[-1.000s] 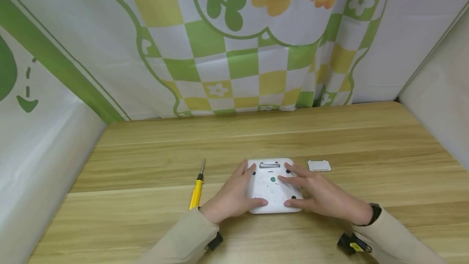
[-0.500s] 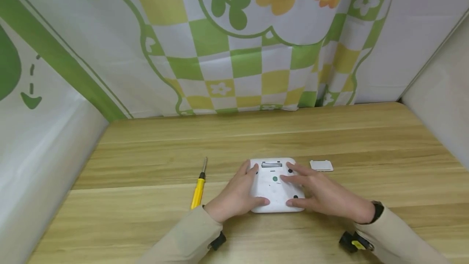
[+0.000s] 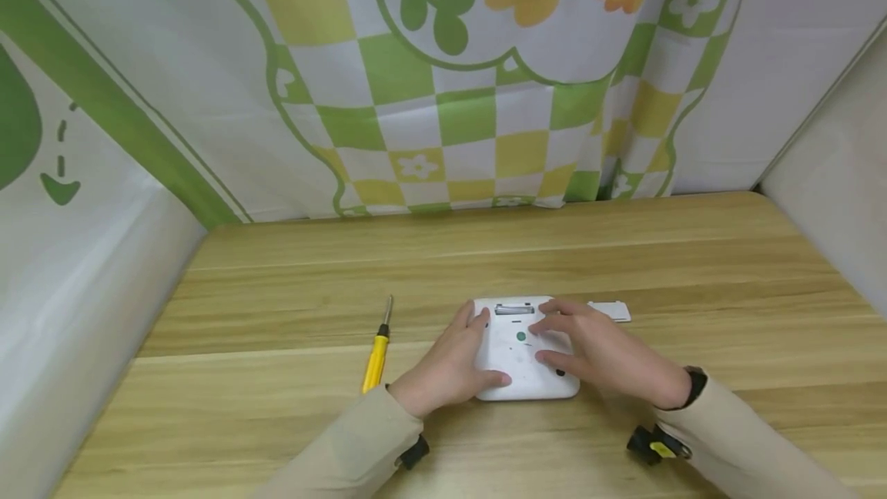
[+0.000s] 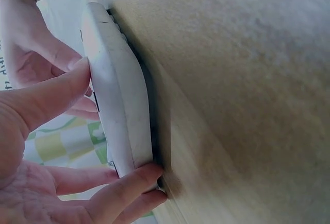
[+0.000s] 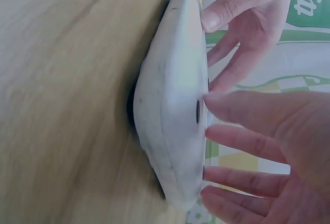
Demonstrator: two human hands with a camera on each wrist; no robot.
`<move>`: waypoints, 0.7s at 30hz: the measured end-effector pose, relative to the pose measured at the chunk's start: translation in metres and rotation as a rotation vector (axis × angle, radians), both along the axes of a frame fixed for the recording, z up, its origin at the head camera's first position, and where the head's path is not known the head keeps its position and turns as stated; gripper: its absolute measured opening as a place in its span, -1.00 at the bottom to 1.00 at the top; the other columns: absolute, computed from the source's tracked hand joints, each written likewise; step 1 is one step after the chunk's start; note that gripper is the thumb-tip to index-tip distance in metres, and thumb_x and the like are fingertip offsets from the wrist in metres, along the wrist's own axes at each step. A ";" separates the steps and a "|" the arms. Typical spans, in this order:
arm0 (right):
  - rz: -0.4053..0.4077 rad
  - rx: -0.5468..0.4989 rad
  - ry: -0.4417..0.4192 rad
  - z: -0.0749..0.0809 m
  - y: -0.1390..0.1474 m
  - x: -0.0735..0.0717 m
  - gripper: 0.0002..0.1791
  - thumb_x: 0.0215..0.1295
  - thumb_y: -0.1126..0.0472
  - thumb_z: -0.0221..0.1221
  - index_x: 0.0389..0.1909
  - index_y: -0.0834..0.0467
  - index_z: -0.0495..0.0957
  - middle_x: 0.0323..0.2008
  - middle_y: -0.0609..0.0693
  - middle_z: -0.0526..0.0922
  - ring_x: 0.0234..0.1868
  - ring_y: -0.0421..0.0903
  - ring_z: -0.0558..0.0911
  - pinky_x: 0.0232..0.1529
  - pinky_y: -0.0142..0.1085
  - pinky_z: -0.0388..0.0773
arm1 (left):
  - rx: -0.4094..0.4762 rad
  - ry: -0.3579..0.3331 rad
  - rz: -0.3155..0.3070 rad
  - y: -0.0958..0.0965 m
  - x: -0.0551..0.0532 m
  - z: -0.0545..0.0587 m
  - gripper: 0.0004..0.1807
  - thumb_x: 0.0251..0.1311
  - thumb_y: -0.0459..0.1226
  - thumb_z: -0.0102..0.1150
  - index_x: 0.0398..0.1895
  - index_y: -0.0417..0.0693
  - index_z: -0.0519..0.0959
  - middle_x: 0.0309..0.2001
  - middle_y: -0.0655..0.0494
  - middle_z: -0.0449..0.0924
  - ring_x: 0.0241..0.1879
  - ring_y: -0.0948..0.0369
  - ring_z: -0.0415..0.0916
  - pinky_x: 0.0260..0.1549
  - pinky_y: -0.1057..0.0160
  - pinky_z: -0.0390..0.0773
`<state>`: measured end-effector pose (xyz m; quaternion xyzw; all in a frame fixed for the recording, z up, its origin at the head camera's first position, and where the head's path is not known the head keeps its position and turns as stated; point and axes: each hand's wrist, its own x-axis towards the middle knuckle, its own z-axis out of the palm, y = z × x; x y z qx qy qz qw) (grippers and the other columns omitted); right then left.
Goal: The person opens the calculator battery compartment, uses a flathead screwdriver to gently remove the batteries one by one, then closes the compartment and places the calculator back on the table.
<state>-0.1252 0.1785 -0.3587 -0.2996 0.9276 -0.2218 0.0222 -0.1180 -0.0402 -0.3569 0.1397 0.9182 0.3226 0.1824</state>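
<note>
A white, rounded-square device [image 3: 521, 368] lies underside up on the table, with dark round feet, a green dot and an uncovered slot at its far edge with a silvery battery [image 3: 514, 310] in it. My left hand [image 3: 446, 364] grips its left side, thumb on top; in the left wrist view, fingers [image 4: 129, 188] wrap the edge. Over the right half is my right hand [image 3: 606, 345], its fingertips touching the top surface, fingers [image 5: 247, 141] extended in the right wrist view. Behind the right hand lies a small white battery cover [image 3: 615, 313], partly hidden.
To the left of the device lies a screwdriver [image 3: 375, 360] with a yellow handle, its tip pointing away. The wooden table [image 3: 277, 314] ends at a checked curtain [image 3: 464, 145] at the back. White walls stand at both sides.
My right hand has shifted slightly away from me and leftwards over the device, now covering part of the battery cover. The left hand keeps its grip, and the device stays in place.
</note>
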 end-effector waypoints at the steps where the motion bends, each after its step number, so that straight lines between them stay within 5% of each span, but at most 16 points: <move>1: -0.005 -0.002 0.003 0.000 -0.002 -0.001 -0.71 0.18 0.14 0.32 -0.08 0.13 0.66 0.08 0.17 0.56 0.07 0.07 0.57 0.01 -0.06 0.55 | -0.003 -0.001 -0.001 0.000 0.000 0.000 -0.05 0.03 -0.15 0.42 0.42 -0.30 0.13 0.49 -0.30 -0.14 0.44 -0.17 -0.01 0.36 -0.09 0.14; 8: -0.049 -0.049 0.042 -0.001 -0.012 -0.010 -0.87 0.16 0.23 0.31 -0.30 0.09 0.56 -0.22 -0.06 0.62 -0.23 -0.17 0.58 -0.23 -0.27 0.55 | -0.014 -0.001 -0.008 0.000 0.000 0.001 -0.04 0.03 -0.15 0.42 0.42 -0.31 0.13 0.49 -0.30 -0.15 0.45 -0.15 -0.03 0.36 -0.06 0.14; 14: -0.060 -0.014 0.017 0.003 -0.020 -0.019 -0.71 0.17 0.21 0.32 -0.09 0.16 0.61 -0.11 0.01 0.68 -0.10 -0.07 0.64 -0.14 -0.16 0.59 | -0.019 -0.009 -0.002 0.000 0.000 0.002 -0.04 0.02 -0.14 0.42 0.43 -0.30 0.13 0.49 -0.29 -0.15 0.44 -0.14 -0.01 0.36 -0.06 0.15; 21: -0.045 0.051 -0.013 0.007 -0.031 -0.030 -0.68 0.17 0.18 0.32 -0.05 0.19 0.63 -0.12 0.05 0.68 -0.14 -0.05 0.65 -0.19 -0.17 0.60 | -0.017 -0.020 0.006 0.001 0.000 0.002 -0.03 0.02 -0.14 0.43 0.43 -0.28 0.13 0.50 -0.28 -0.16 0.44 -0.15 0.00 0.35 -0.08 0.16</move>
